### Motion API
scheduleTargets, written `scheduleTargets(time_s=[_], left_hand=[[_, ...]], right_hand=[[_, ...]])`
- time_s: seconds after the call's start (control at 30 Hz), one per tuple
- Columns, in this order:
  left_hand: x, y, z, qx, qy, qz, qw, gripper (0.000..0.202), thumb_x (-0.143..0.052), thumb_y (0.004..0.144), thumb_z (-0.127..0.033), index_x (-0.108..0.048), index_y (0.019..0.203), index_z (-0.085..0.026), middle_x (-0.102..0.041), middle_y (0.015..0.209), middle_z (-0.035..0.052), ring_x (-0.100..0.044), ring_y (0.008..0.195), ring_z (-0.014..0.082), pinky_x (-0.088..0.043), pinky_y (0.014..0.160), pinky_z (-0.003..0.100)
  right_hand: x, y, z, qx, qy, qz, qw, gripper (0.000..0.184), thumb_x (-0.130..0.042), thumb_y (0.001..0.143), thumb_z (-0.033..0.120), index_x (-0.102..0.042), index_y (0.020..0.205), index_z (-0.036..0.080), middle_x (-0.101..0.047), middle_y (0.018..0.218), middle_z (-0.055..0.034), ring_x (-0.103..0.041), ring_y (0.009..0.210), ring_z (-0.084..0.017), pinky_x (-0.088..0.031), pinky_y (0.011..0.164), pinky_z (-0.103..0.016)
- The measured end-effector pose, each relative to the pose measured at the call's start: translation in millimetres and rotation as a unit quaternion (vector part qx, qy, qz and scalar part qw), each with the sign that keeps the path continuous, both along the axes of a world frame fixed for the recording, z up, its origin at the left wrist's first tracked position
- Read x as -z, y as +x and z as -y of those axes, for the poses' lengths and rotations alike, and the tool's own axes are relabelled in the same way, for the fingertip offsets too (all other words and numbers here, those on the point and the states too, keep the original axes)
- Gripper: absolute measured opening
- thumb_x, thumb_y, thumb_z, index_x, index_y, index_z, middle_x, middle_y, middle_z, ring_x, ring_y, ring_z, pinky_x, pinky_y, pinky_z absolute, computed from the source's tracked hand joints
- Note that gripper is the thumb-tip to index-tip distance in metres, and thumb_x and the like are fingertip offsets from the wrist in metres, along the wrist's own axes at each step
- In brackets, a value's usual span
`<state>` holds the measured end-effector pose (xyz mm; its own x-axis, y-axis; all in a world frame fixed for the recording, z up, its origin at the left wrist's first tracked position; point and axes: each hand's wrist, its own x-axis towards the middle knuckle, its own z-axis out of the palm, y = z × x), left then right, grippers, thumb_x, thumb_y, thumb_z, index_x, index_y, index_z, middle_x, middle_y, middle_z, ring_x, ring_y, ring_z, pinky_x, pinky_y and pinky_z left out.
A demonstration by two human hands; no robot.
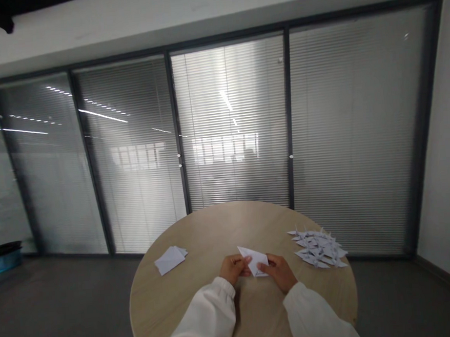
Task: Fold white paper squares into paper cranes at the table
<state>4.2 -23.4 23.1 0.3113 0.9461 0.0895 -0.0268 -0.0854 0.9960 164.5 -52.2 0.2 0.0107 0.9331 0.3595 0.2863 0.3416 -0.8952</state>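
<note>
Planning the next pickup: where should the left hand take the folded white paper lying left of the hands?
Pinch the folded white paper at its right end, coming from the right with the left hand. It lies flat on the wooden round table, so its edges are thin, but a corner there seems slightly raised, and that end faces the hand.

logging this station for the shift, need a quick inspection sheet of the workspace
surface: round light wood table
job's things: folded white paper between both hands; folded paper sheet to the left; pile of paper cranes to the right
clutter: blue tub on the floor, far left
hands: left hand and right hand both grip the paper
cables: nothing seen
surroundings: glass partition with slatted blinds, grey floor
</note>
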Motion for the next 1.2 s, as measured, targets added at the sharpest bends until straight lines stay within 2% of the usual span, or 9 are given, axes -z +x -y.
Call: scheduleTargets(time_s=[0.13, 0.27, 0.53, 0.87, 1.07, 1.2], left_hand=[[-1.4, 0.7, 0.9, -0.014, 0.032, -0.019, 0.999, 0.040, -0.064, 0.051, -0.052, -0.059, 0.051, -0.013, -0.057, 0.044, 0.0008, -0.053, 0.044, 0.0128, -0.046, 0.050, 0.025], [-2.6, 2.1, 1.3, -0.025, 0.060, -0.035, 0.997, 0.039, -0.063, 0.053, -0.052, -0.058, 0.049, -0.013, -0.057, 0.043, 0.0005, -0.051, 0.042, 0.0120, -0.044, 0.048, 0.023], [-0.6, 1.9, 1.5, 0.007, 0.003, -0.051, 0.999, 0.039, -0.066, 0.047, -0.052, -0.058, 0.049, -0.014, -0.058, 0.045, 0.0007, -0.053, 0.044, 0.0133, -0.044, 0.050, 0.025], [-0.5, 1.6, 2.1, -0.001, 0.059, -0.065, 0.996, 0.043, -0.060, 0.053, -0.056, -0.057, 0.048, -0.014, -0.057, 0.044, 0.0008, -0.051, 0.042, 0.0121, -0.042, 0.048, 0.023], [0.8, 1.6, 2.2, 0.044, 0.015, -0.062, 0.997, 0.040, -0.063, 0.051, -0.053, -0.057, 0.052, -0.013, -0.059, 0.046, 0.0015, -0.057, 0.047, 0.0155, -0.045, 0.049, 0.025], [4.1, 1.6, 2.6, 0.078, -0.005, -0.071, 0.994, 0.040, -0.062, 0.054, -0.052, -0.059, 0.059, -0.013, -0.063, 0.051, 0.0031, -0.060, 0.051, 0.0178, -0.046, 0.050, 0.026]], right_hand=[[-0.7, -0.6, 0.3, -0.010, 0.005, -0.006, 1.000, 0.032, -0.056, 0.064, 0.043, -0.065, 0.075, 0.014, -0.066, 0.071, -0.0030, -0.058, 0.067, -0.018, -0.044, 0.058, -0.024], [-2.4, -0.5, 0.6, -0.029, 0.001, -0.028, 0.999, 0.033, -0.057, 0.065, 0.042, -0.065, 0.081, 0.014, -0.067, 0.075, -0.0036, -0.059, 0.069, -0.018, -0.044, 0.060, -0.025], [0.1, 0.5, -1.2, -0.019, -0.008, -0.026, 0.999, 0.037, -0.057, 0.064, 0.045, -0.065, 0.083, 0.015, -0.067, 0.077, -0.0040, -0.059, 0.071, -0.019, -0.045, 0.061, -0.026], [-2.3, -0.7, -0.4, -0.027, -0.003, -0.056, 0.998, 0.030, -0.059, 0.064, 0.042, -0.065, 0.076, 0.015, -0.066, 0.072, -0.0026, -0.058, 0.069, -0.019, -0.045, 0.060, -0.025], [-3.4, -1.4, 1.0, -0.036, 0.005, -0.081, 0.996, 0.037, -0.058, 0.064, 0.042, -0.064, 0.087, 0.014, -0.066, 0.073, -0.0038, -0.059, 0.071, -0.019, -0.045, 0.063, -0.027], [-6.0, -2.1, 2.6, -0.040, 0.010, -0.088, 0.995, 0.038, -0.057, 0.065, 0.044, -0.065, 0.088, 0.014, -0.066, 0.072, -0.0035, -0.058, 0.070, -0.019, -0.045, 0.064, -0.027]])
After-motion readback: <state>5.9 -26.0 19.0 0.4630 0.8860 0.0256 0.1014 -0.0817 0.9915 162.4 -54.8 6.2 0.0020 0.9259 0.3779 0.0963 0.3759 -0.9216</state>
